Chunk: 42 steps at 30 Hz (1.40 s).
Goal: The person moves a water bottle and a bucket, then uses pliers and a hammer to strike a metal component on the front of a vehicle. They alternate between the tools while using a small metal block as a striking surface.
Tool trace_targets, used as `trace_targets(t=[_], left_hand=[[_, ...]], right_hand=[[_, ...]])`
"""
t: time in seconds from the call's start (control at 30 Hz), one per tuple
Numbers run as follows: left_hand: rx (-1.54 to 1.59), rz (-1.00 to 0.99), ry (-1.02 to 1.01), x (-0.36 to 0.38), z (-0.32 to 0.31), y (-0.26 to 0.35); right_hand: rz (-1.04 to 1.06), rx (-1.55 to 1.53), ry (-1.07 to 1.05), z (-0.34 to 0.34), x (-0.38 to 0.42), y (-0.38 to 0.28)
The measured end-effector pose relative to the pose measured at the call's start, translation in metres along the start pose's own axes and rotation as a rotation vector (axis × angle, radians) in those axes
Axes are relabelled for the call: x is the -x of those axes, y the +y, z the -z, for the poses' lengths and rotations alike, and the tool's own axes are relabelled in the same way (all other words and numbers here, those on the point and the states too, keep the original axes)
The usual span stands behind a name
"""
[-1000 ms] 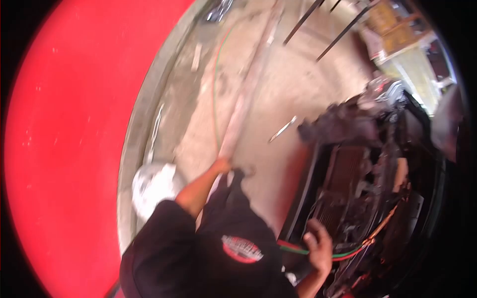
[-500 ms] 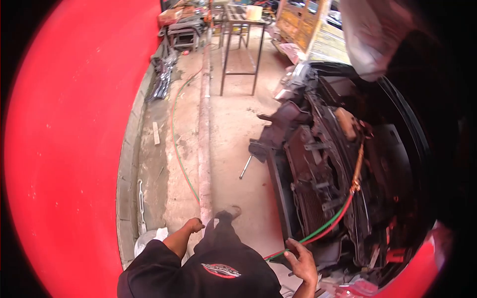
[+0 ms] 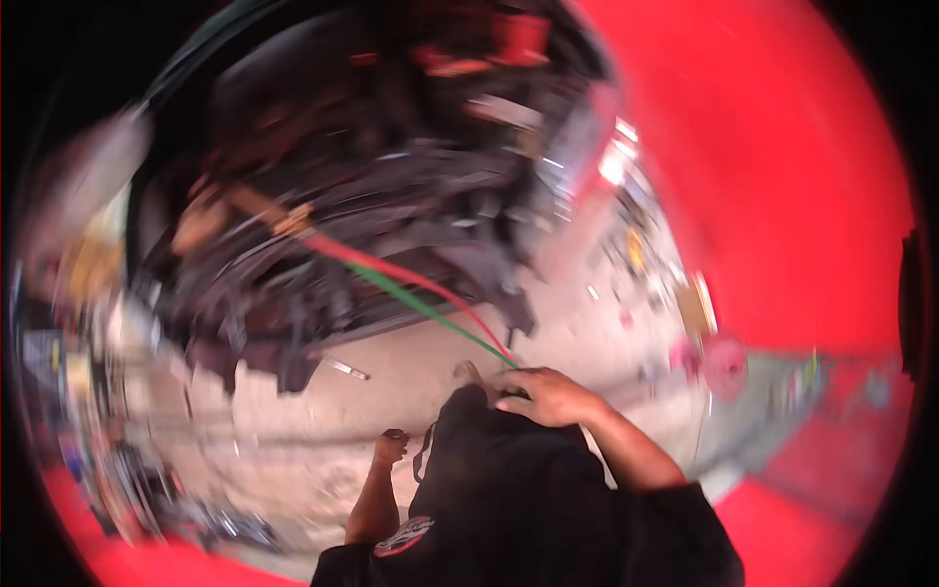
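My right hand (image 3: 550,396) is in front of my body, its fingers curled at the point where a green hose (image 3: 425,311) and a red hose (image 3: 416,277) come together. The hoses run up to a brass-coloured torch fitting (image 3: 290,221) lying on the stripped front end of a car (image 3: 391,210). Beyond my right hand the hoses are hidden. My left hand (image 3: 391,446) hangs low beside my body, its fingers curled in, with nothing visible in it. The frame is smeared by motion.
A metal rod-like tool (image 3: 345,369) lies on the concrete floor (image 3: 411,396) by the car. Red sheeting (image 3: 753,176) stands at the right. Blurred clutter (image 3: 137,479) lies at the lower left, and small items are scattered beyond the car at the right.
My view has swung round to the right, so the car front now lies ahead instead of to the right. My right hand has moved across my front along with the hoses.
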State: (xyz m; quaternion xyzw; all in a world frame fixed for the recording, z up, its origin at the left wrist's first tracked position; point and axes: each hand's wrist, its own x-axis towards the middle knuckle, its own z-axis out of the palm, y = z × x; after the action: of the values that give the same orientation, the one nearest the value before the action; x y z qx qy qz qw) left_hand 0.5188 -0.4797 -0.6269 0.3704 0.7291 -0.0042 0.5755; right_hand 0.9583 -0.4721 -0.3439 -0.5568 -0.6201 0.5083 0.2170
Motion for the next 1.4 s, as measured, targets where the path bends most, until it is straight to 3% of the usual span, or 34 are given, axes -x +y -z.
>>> trace_targets(t=[0.13,0.23,0.33,0.4,0.53,0.57,0.63,0.67,0.73,0.87,1.17,1.4], left_hand=[[-0.227,0.001,-0.17,-0.067,0.044,0.039],[-0.407,-0.057,-0.18,-0.088,0.034,0.1],[-0.538,-0.126,-0.261,-0.071,-0.009,0.169],[-0.601,-0.163,-0.317,-0.053,-0.049,0.201],[-0.711,-0.206,-0.446,-0.02,-0.124,0.235],[-0.709,-0.205,-0.437,-0.014,-0.14,0.237],[-0.801,-0.251,-0.356,0.0,-0.165,0.237],[-0.783,-0.229,-0.352,0.006,-0.174,0.236],[-0.768,-0.242,-0.348,0.023,-0.186,0.24],[-0.683,-0.23,-0.219,0.062,-0.211,0.262],[-0.731,-0.223,-0.152,0.085,-0.233,0.288],[-0.717,-0.305,-0.093,0.096,-0.243,0.309]], right_hand=[[-0.238,-0.182,0.178,-0.028,0.041,0.016],[-0.308,-0.237,0.25,-0.035,0.066,0.023],[-0.008,-0.476,0.289,-0.025,0.094,0.021],[0.4,-0.64,0.266,-0.006,0.107,0.016],[1.221,-0.742,-0.054,0.061,0.126,-0.011],[1.228,-0.744,-0.06,0.084,0.132,-0.018],[1.443,-0.779,0.061,0.134,0.147,-0.031],[1.456,-0.787,0.067,0.148,0.154,-0.026],[1.534,-0.824,-0.155,0.173,0.164,-0.017],[1.637,-0.915,-0.258,0.212,0.173,0.001],[1.721,-0.939,-0.221,0.258,0.187,0.041],[1.689,-1.096,-0.403,0.26,0.178,0.035]])
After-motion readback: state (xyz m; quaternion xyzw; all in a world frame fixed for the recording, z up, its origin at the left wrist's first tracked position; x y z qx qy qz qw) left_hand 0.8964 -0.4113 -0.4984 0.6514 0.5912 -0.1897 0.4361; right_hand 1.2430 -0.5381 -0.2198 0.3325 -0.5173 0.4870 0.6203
